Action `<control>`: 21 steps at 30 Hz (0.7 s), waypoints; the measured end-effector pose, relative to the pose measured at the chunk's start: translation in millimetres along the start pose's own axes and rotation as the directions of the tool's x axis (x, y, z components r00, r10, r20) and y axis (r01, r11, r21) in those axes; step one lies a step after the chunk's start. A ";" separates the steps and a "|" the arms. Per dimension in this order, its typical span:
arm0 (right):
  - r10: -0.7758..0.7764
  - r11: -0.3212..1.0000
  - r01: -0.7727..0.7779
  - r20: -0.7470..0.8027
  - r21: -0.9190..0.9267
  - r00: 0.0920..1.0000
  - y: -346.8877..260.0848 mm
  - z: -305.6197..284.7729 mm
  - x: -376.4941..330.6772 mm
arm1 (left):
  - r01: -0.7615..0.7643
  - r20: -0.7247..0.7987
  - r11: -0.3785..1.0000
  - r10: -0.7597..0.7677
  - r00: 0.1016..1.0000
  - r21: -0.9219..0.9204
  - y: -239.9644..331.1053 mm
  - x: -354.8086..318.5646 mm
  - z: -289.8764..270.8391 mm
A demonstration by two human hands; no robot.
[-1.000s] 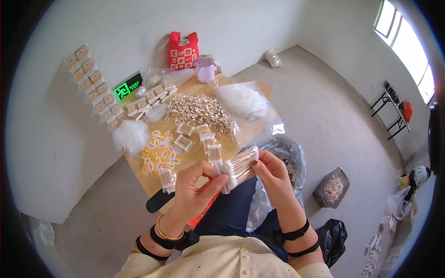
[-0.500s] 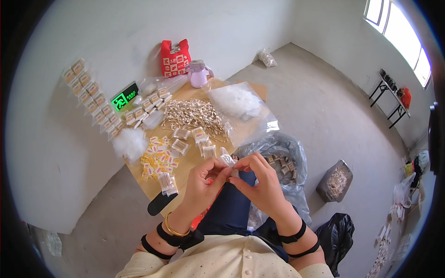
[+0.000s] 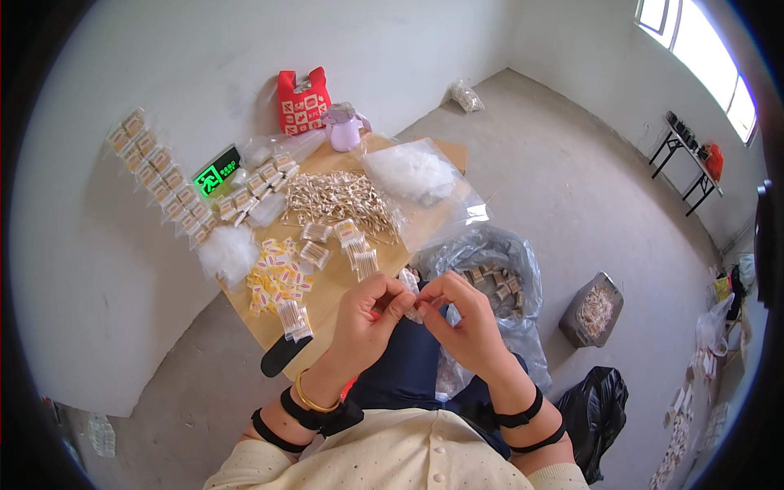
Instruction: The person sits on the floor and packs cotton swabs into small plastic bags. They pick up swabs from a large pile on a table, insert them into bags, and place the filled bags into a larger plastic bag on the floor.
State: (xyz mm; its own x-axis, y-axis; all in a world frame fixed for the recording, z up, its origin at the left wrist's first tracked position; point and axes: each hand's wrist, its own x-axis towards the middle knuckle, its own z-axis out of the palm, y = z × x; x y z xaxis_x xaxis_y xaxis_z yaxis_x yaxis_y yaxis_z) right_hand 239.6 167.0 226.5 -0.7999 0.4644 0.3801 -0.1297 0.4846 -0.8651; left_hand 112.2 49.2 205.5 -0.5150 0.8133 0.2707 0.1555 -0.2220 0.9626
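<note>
Over my lap, just off the table's near edge, both hands pinch a small clear plastic bag (image 3: 410, 280). My left hand (image 3: 365, 317) grips its left side between thumb and forefinger, while my right hand (image 3: 460, 314) has its fingertips closed on the right side. Glare and fingers hide most of what the bag contains. Nearby on the wooden table (image 3: 327, 298) lie filled packs of cotton swabs (image 3: 366, 263), yellow-and-white cards (image 3: 278, 279) and a pile of loose cotton swabs (image 3: 339, 198). Another few swab packs (image 3: 292, 318) rest at the near left edge.
Clear empty bags (image 3: 420, 173) lie at the table's right. A red bag (image 3: 302, 102) and lilac jug (image 3: 345, 131) stand behind. Right of my knees, a plastic-lined container (image 3: 523, 269) holds small packs; beyond are a grey bin (image 3: 592, 314) and black bag (image 3: 594, 416).
My fingers have shifted slightly along the bag, and the right hand's fingers are drawn in closer to the left. The whole view has moved a little; the table things stay put.
</note>
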 end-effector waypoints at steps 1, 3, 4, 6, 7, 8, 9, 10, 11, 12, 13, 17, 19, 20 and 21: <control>0.006 1.000 -0.006 0.006 -0.003 1.000 -1.7 -0.6 -0.3 | -0.017 0.003 1.000 0.017 1.000 0.023 0.7 -0.2 0.9; 0.017 1.000 -0.017 0.020 -0.009 1.000 -4.8 -1.4 -1.1 | -0.060 0.006 0.996 0.060 0.998 0.062 0.8 -0.5 1.9; 0.037 0.997 -0.037 -0.003 0.062 0.999 -0.3 -1.3 -2.8 | -0.090 0.008 0.993 0.089 0.996 0.075 0.9 0.1 2.6; 0.080 0.977 -0.070 -0.043 0.203 0.996 13.5 -2.6 -7.7 | -0.126 0.023 0.988 0.124 0.992 0.094 1.8 0.1 3.2; 0.107 0.954 -0.090 -0.046 0.285 0.993 14.1 -5.7 -7.8 | -0.133 0.032 0.986 0.131 0.991 0.104 3.2 -1.3 1.8; 0.134 0.925 -0.108 -0.046 0.365 0.990 14.6 -9.7 -7.8 | -0.141 0.040 0.984 0.137 0.990 0.113 3.9 -2.4 0.3; 0.161 0.888 -0.126 -0.044 0.442 0.986 14.9 -13.5 -8.2 | -0.184 0.024 0.975 0.183 0.983 0.127 3.4 -3.1 -1.6; 0.152 0.871 -0.136 0.005 0.471 0.988 13.9 -17.0 -9.5 | -0.228 0.011 0.964 0.229 0.973 0.139 2.1 -3.4 -3.4; 0.137 0.856 -0.131 0.025 0.500 0.990 12.1 -19.1 -9.0 | -0.271 -0.002 0.951 0.274 0.962 0.151 0.2 -3.0 -4.1; 0.121 0.840 -0.126 0.044 0.528 0.992 10.3 -21.2 -7.3 | -0.257 -0.062 0.959 0.266 0.962 0.122 -4.0 -0.8 -1.3; 0.103 0.821 -0.121 0.064 0.557 0.993 9.3 -22.7 -6.2 | -0.245 -0.123 0.965 0.256 0.959 0.094 -9.7 2.2 3.3; 0.053 0.733 -0.134 0.141 0.667 0.989 18.5 -28.6 -7.6 | 0.047 0.004 0.925 -0.049 0.999 -0.378 -17.9 5.0 4.8; 0.063 0.746 -0.123 0.114 0.654 0.991 21.8 -28.5 -9.2 | 0.048 0.044 0.942 -0.036 0.998 -0.331 -18.6 0.5 -1.6; 0.111 0.764 -0.143 0.090 0.629 0.990 21.2 -28.0 -9.5 | 0.050 0.067 0.950 -0.031 0.997 -0.308 -19.0 -0.7 -3.4; 0.158 0.780 -0.164 0.063 0.604 0.985 20.1 -26.2 -9.1 | 0.023 0.025 0.976 -0.018 1.000 -0.216 -17.7 0.8 -2.8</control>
State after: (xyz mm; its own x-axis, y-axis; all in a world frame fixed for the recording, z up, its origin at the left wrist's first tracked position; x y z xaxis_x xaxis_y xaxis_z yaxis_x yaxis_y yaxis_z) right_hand 259.6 191.9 214.2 -0.8455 0.4879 0.2170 -0.3240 -0.1458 -0.9348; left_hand 106.6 52.2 188.7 -0.4962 0.8304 0.2534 -0.0416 -0.3143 0.9484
